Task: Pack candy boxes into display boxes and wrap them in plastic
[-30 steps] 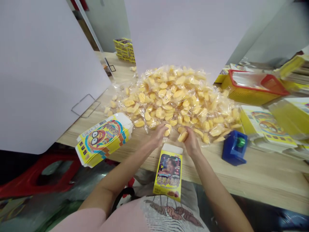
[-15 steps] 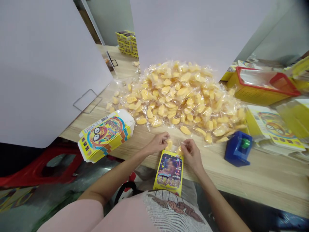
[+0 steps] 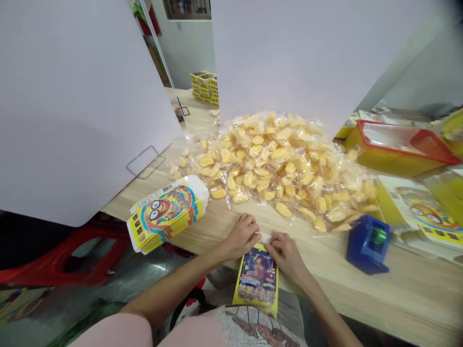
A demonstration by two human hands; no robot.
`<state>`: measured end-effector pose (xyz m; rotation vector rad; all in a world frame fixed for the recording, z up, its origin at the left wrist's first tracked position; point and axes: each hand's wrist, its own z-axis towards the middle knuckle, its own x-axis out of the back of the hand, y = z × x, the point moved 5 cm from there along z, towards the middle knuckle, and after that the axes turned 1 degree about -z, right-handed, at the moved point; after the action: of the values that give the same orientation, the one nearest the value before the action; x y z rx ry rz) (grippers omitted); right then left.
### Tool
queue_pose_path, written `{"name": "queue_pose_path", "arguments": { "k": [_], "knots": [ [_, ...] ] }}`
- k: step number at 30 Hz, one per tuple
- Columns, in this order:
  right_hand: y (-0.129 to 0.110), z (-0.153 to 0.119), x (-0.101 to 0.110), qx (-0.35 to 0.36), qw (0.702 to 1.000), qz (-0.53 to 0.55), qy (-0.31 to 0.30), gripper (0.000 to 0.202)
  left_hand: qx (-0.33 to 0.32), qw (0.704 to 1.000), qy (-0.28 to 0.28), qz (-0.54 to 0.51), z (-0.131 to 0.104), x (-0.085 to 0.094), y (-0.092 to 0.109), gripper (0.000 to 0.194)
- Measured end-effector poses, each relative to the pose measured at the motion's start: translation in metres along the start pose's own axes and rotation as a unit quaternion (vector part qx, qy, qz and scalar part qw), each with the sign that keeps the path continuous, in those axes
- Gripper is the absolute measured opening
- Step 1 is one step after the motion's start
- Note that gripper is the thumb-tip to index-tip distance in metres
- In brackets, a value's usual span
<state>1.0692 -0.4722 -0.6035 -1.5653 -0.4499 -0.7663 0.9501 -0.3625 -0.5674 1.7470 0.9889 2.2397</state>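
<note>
A yellow box (image 3: 256, 286) with a dark printed picture lies at the table's front edge, against my lap, its top end pointing away from me. My left hand (image 3: 243, 235) curls its fingers over the left corner of that end. At the right corner, my right hand (image 3: 288, 254) grips the box with bent fingers and thumb. A white flap (image 3: 265, 238) shows between the two hands. Beyond them spreads a big heap of yellow pieces in clear wrappers (image 3: 269, 180). The inside of the box is hidden.
On the left lie several flattened yellow cartons (image 3: 168, 212). A blue tape dispenser (image 3: 368, 246) stands to the right, near stacked printed cartons (image 3: 421, 207) and a yellow basket with a red rim (image 3: 390, 149). White panels (image 3: 289, 58) rise behind the heap.
The wrapped yellow pieces between my fingers at the box's top end are no longer visible. Both hands now hold that end, with a white flap showing. My view has shifted slightly.
</note>
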Motion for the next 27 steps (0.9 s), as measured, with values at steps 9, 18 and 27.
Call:
{"name": "queue_pose_path", "arguments": {
  "k": [9,18,27],
  "knots": [
    [0.003,-0.001,0.002,0.007,1.0,-0.014,-0.013,0.037,0.115,0.99,0.046,-0.063,0.014,-0.009,-0.021,0.036],
    [0.008,-0.005,0.001,0.023,1.0,0.008,-0.019,0.038,0.019,0.983,-0.063,-0.171,0.026,-0.007,-0.018,0.026],
    [0.003,-0.007,0.006,-0.012,1.0,0.001,0.005,0.012,-0.032,0.955,-0.222,-0.197,0.029,-0.005,-0.019,0.023]
  ]
}}
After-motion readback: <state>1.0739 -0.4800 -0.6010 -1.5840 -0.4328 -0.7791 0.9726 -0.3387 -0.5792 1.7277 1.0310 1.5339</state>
